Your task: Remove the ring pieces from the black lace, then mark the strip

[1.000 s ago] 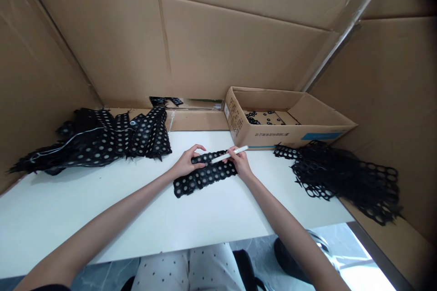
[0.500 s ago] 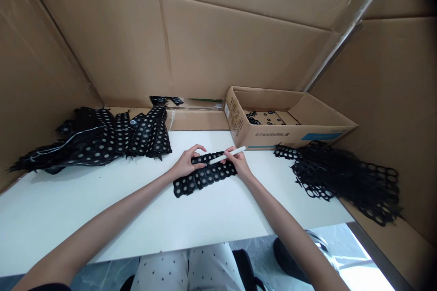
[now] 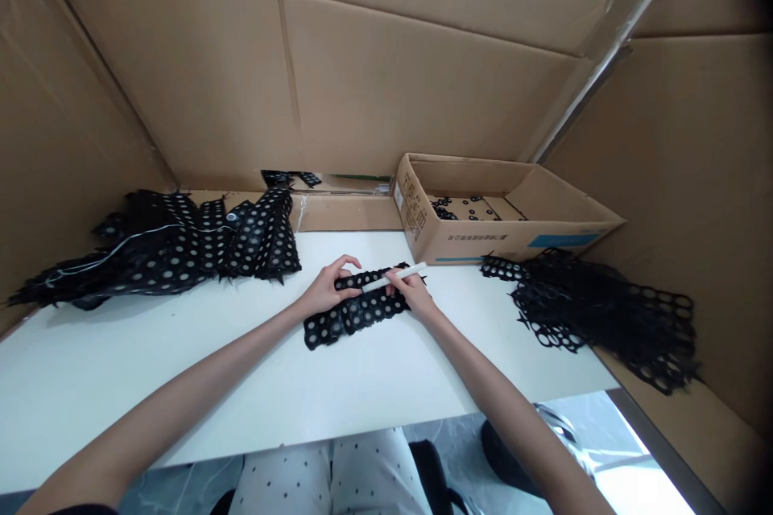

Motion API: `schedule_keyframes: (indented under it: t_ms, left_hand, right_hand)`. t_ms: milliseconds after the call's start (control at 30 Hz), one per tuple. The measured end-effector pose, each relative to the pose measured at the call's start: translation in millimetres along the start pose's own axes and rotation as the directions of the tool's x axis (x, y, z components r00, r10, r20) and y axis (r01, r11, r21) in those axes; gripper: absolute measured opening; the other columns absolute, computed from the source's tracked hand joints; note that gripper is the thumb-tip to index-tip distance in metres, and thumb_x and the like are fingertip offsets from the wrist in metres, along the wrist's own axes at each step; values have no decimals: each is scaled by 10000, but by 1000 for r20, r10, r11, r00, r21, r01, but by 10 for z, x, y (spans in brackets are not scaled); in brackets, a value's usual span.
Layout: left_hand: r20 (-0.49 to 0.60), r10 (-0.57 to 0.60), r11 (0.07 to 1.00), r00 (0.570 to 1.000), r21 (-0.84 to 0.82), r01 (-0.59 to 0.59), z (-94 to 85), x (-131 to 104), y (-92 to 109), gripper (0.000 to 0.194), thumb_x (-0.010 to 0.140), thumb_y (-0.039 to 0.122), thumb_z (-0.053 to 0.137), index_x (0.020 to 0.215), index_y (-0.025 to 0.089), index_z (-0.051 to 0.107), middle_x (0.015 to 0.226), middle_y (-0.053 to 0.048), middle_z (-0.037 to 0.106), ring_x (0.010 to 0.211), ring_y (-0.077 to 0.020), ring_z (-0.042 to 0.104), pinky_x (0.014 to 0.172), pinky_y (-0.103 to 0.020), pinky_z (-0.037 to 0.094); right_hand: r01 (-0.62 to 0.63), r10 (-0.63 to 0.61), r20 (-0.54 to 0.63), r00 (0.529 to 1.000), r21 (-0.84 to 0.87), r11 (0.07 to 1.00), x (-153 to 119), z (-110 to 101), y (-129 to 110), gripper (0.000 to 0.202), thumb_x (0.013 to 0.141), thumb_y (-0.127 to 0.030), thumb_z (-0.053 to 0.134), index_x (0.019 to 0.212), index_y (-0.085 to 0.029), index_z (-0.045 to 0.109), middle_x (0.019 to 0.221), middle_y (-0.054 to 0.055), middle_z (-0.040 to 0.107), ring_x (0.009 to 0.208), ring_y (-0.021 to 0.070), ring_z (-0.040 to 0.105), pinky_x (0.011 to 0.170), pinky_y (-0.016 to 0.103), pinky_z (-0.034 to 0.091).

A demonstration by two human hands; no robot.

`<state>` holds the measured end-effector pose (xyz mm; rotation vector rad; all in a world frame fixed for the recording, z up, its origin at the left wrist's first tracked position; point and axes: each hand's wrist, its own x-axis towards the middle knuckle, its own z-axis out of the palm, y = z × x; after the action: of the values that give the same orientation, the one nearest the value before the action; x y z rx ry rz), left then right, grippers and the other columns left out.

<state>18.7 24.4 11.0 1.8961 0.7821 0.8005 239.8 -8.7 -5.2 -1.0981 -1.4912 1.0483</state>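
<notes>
On the white table (image 3: 241, 386) in front of me lies a black sheet strip (image 3: 326, 327) with rows of pale round dots. My left hand (image 3: 326, 287) is at its left end, thumb on the sheet and forefinger arched above; the other fingers are partly hidden. Pinched in my right hand (image 3: 414, 291) is a slim white pen-like stick (image 3: 375, 284), slanting down to the left. Its lower tip meets the dotted sheet near my left thumb. Whether the tip goes into a dot is too small to tell.
More dotted black sheets (image 3: 181, 249), tied with white string, are heaped at the left. An open cardboard box (image 3: 471, 245) with small black rings stands at the back right. Black netting with round holes (image 3: 604, 322) hangs over the right table edge. Cardboard walls (image 3: 423, 72) surround the table.
My right hand and the white stick have shifted slightly left along the strip, uncovering its far right corner. The left hand stays at about the same place on the strip. The whole view has shifted a little.
</notes>
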Motion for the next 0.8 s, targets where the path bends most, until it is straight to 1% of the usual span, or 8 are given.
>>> schedule_keyframes:
  t_ms: [100,167,267,367,467,600,700,800]
  left_hand:
    - [53,-12,1000,999,-14,13,-14,13,-9,408,742,297,641,1076,197,428,657,49,552,620,-122,516,625,-220,387]
    - [71,-24,1000,997,17,22,-15,18,-27,440,737,296,643,1107,200,424,678,41,578,642,-133,541,652,-236,403]
    - [80,-55,997,995,60,50,-19,27,-65,498,726,302,649,1154,200,416,706,27,613,673,-154,573,692,-265,423]
    - [121,-107,991,987,91,97,-53,59,-87,511,711,325,652,1162,190,451,799,-15,660,758,-187,605,746,-295,434]
    - [165,-170,969,972,209,134,-102,125,-54,426,668,385,670,1027,178,568,884,-49,675,822,-222,609,760,-298,427]
    - [218,-271,904,937,391,171,-92,225,48,383,630,531,653,743,169,597,765,-31,650,722,-220,584,629,-267,393]
    - [107,-285,861,952,466,206,-8,259,64,433,588,581,661,680,166,577,684,-19,612,689,-217,561,601,-268,367]
    - [4,-257,887,967,397,234,63,255,-15,434,533,506,727,770,163,608,752,-23,633,749,-224,570,666,-279,389]
  right_hand:
    - [-5,5,40,999,0,1000,-3,24,-61,205,810,-397,577,872,-225,669,610,-23,588,632,158,552,686,281,418]
    - [-9,9,47,999,11,1000,17,49,-82,212,796,-384,596,916,-223,664,630,-21,615,640,159,571,693,282,422]
    - [-27,28,-3,1000,112,993,77,80,-31,200,791,-381,594,746,-196,656,573,-13,608,580,150,564,652,277,426]
    - [-60,123,-171,978,331,942,139,78,93,268,765,-396,599,597,-188,586,505,-9,564,476,138,516,498,255,383]
    - [-52,179,-262,948,429,902,175,42,187,284,736,-402,620,564,-186,552,507,-6,549,451,129,498,425,239,329]
    - [-69,126,-124,984,387,919,188,-12,207,278,746,-410,621,601,-174,598,514,-10,552,432,103,460,473,246,383]
    - [-30,87,-141,986,367,930,175,-27,197,298,763,-438,605,619,-177,604,533,-11,555,448,103,465,495,250,403]
    - [-5,66,-174,983,327,945,156,-23,193,308,775,-452,591,630,-181,602,564,-6,569,472,109,477,506,248,409]
